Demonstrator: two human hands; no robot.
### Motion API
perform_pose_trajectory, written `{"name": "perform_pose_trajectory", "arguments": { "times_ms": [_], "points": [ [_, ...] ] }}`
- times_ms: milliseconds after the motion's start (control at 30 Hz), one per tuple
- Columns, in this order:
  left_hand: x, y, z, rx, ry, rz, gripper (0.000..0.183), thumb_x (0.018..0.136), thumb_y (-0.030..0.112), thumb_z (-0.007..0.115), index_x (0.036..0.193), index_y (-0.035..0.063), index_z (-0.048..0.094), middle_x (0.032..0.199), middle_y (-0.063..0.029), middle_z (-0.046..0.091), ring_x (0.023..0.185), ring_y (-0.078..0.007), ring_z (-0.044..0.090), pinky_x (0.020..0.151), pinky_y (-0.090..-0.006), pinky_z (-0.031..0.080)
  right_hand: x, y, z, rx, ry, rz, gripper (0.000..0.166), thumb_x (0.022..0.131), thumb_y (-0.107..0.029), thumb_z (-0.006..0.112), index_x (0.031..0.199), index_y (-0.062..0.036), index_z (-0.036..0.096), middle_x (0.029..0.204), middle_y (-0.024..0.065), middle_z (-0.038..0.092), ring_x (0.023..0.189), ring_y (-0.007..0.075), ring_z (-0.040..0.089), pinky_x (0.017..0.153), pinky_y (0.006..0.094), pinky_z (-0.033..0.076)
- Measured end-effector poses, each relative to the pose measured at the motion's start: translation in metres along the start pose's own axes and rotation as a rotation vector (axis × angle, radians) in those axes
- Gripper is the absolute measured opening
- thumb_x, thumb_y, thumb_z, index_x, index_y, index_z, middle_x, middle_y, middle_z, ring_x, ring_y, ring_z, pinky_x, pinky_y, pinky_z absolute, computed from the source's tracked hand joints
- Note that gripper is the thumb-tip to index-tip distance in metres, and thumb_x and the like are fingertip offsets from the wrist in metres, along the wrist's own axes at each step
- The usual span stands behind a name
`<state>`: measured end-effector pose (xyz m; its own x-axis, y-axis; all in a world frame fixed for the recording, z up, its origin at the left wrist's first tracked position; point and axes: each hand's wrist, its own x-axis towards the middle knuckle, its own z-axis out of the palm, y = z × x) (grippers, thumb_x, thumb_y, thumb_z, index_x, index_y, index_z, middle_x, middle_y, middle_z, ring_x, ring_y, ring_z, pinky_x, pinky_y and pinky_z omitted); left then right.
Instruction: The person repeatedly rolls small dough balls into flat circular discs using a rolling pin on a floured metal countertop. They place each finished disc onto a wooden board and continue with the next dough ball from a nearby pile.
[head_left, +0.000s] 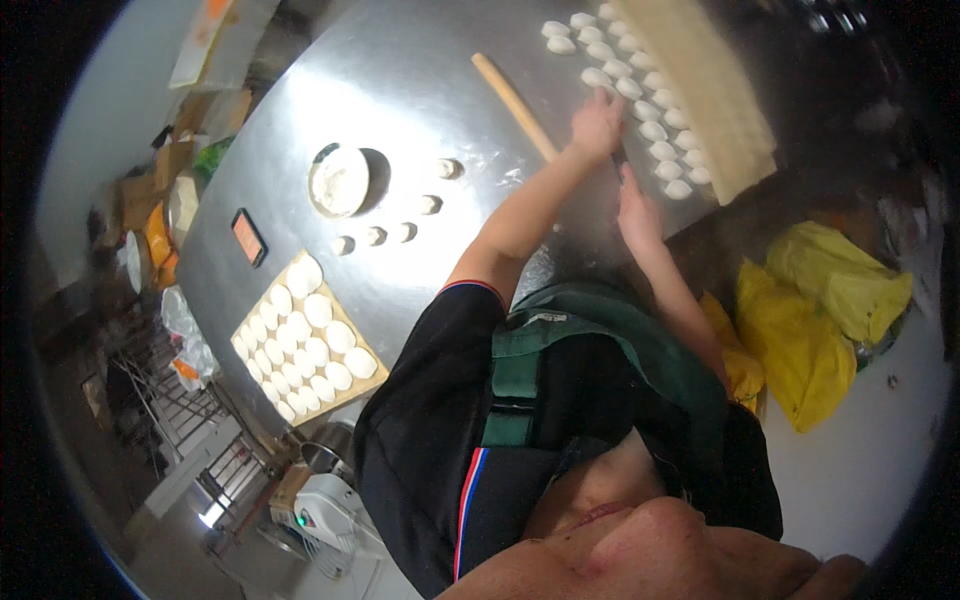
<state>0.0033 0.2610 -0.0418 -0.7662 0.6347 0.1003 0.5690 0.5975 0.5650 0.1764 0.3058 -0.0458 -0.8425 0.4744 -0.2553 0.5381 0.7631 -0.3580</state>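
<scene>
My left hand (598, 126) reaches over the steel table, fingertips at the near edge of the rows of white dough pieces (645, 111); what lies under the fingers is hidden. Closer to my body, my right hand (640, 219) points towards it. A slim dark tool (619, 159), too blurred to name, shows between the two hands, and my right fingertips appear to grip its near end. To the left of my left wrist lies a wooden rolling pin (514, 105), its lower end hidden by the forearm.
Flour fills a bowl (339, 181) near several small dough lumps (406, 232). A phone (249, 238) and a board (369, 384) bearing flat dough rounds (318, 309) lie at left. Beige cloth (697, 97) covers the right edge. Yellow bags (795, 352) sit beyond; a mixer (330, 504) stands lower left.
</scene>
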Motion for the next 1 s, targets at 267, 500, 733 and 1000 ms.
{"name": "perform_pose_trajectory", "arguments": {
  "times_ms": [267, 500, 733, 1000],
  "points": [
    [-0.077, -0.054, -0.051, -0.701, 0.264, -0.208, 0.031, 0.086, 0.022, 0.071, 0.113, 0.0099, 0.062, 0.098, -0.0109, 0.061, 0.080, -0.0206, 0.064, 0.068, -0.0332, 0.053, -0.009, -0.001, -0.009, 0.057, -0.009, -0.064, 0.050, 0.100, -0.023, 0.045, 0.149, -0.0212, 0.034, 0.103, 0.0274, 0.066, 0.086, 0.0473, 0.063, 0.073, 0.0545, 0.049],
    [-0.187, -0.202, -0.235, 0.104, 0.665, -0.427, 0.021, 0.082, 0.013, 0.067, 0.100, 0.0011, 0.063, 0.102, -0.0173, 0.058, 0.092, -0.0297, 0.057, 0.082, -0.0402, 0.048, -0.007, 0.003, -0.010, 0.032, -0.012, -0.088, 0.050, 0.101, -0.024, 0.043, 0.150, -0.0216, 0.032, 0.106, 0.0261, 0.066, 0.089, 0.0459, 0.063, 0.075, 0.0528, 0.049],
    [-0.207, -0.290, -0.241, 0.310, 0.291, -0.655, 0.026, 0.077, 0.012, 0.069, 0.097, -0.0045, 0.064, 0.099, -0.0235, 0.061, 0.091, -0.0372, 0.061, 0.084, -0.0436, 0.049, -0.006, 0.003, -0.010, 0.010, -0.001, -0.080, 0.048, 0.101, -0.024, 0.044, 0.149, -0.0232, 0.036, 0.101, 0.0244, 0.067, 0.087, 0.0446, 0.064, 0.073, 0.0530, 0.049],
    [-0.184, -0.184, -0.224, 0.158, 0.380, -0.361, 0.021, 0.081, 0.010, 0.068, 0.099, 0.0009, 0.060, 0.094, -0.0177, 0.058, 0.085, -0.0358, 0.059, 0.074, -0.0417, 0.048, -0.008, 0.017, 0.007, 0.015, 0.089, -0.152, 0.053, 0.099, -0.023, 0.049, 0.149, -0.0235, 0.034, 0.097, 0.0264, 0.066, 0.085, 0.0437, 0.066, 0.072, 0.0522, 0.051]
  ]
}}
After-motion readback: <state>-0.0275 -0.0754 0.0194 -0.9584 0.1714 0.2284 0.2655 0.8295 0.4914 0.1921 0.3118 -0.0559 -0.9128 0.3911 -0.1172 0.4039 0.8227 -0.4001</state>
